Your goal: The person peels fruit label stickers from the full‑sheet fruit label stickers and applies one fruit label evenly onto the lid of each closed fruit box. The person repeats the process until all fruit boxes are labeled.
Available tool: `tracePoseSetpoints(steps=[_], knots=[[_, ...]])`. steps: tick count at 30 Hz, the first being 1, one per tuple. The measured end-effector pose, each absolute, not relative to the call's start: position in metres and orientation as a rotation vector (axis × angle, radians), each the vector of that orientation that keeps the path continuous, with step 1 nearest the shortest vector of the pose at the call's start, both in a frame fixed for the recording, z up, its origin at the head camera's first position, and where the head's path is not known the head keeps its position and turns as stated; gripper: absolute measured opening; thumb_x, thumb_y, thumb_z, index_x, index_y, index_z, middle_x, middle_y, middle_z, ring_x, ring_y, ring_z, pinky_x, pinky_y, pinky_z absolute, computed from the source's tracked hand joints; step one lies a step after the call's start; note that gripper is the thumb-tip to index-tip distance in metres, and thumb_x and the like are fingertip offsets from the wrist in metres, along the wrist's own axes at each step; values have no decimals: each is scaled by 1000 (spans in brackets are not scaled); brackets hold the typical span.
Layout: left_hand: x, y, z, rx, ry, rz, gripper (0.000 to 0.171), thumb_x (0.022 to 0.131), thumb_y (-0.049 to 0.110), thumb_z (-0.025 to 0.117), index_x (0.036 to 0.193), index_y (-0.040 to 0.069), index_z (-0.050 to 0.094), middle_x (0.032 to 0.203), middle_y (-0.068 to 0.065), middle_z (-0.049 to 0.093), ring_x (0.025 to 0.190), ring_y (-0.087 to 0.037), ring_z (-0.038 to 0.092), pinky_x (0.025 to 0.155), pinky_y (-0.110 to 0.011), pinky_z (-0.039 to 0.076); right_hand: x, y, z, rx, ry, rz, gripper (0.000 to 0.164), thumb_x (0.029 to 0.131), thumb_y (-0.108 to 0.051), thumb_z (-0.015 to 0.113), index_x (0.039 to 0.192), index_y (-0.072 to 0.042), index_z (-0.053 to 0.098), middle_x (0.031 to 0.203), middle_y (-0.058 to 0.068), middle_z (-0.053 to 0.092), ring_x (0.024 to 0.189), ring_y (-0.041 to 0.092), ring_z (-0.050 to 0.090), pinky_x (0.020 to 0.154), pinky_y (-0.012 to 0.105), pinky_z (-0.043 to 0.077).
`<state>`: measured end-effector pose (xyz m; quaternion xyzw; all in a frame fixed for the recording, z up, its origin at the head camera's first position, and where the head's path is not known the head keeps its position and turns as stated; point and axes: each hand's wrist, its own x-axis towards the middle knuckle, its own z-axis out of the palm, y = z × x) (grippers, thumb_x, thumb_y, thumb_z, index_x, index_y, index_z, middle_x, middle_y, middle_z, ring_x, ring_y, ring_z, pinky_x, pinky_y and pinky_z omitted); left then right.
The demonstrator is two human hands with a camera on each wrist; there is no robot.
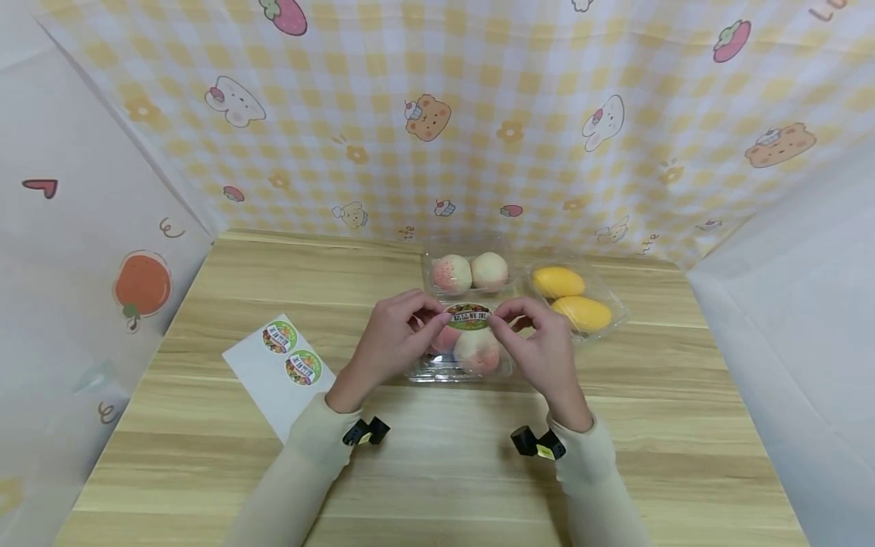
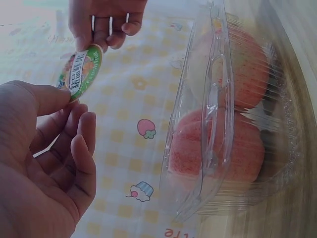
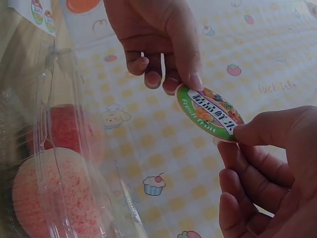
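Observation:
A round, green-edged fruit sticker (image 1: pixel 468 317) is held up over a clear plastic box (image 1: pixel 444 372) with two peaches (image 1: pixel 476 351) in it. My left hand (image 1: pixel 393 338) pinches one edge of the sticker between thumb and forefinger. At the opposite edge, my right hand (image 1: pixel 540 346) pinches it the same way. Printed characters and the words "Fresh Fruit" show on the sticker (image 3: pixel 210 113) in the right wrist view. From the left wrist, the box (image 2: pixel 218 124) appears with its lid closed over the peaches (image 2: pixel 218 148).
Behind stands another clear box with two peaches (image 1: pixel 489 271). A third box, at the right, holds two yellow mangoes (image 1: pixel 581 314). On the left of the wooden table (image 1: pixel 205 463) lies a white sheet (image 1: pixel 263 380) with two similar stickers (image 1: pixel 303 368). A checked cloth (image 1: pixel 513 167) hangs at the back.

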<state>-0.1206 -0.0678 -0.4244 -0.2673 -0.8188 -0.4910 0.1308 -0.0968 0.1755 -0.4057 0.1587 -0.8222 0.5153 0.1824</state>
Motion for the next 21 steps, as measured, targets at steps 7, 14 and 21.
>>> tracePoseSetpoints(steps=[7,14,21], knots=[[-119,-67,-423,-730,-2475,-1437,9,103,14,77,97,7,78,87,1,71,75,-13,64,68,-29,57,-101,173,-410,346,-2430,1494,9,92,5,83,92,-2,76,87,7,75,80,18,67,70,25,56],[-120,-65,-424,-593,-2632,-1439,12,103,19,76,97,9,79,83,2,70,74,-14,63,68,-32,55,-105,172,-416,257,-2547,1479,8,92,-2,85,92,-3,77,84,5,75,76,20,67,67,24,54],[-120,-63,-429,-514,-2710,-1432,17,103,23,78,94,9,78,79,3,69,70,-14,62,68,-32,53,-108,170,-424,259,-2587,1488,11,91,1,84,101,-1,78,83,6,78,71,20,68,65,22,53]])
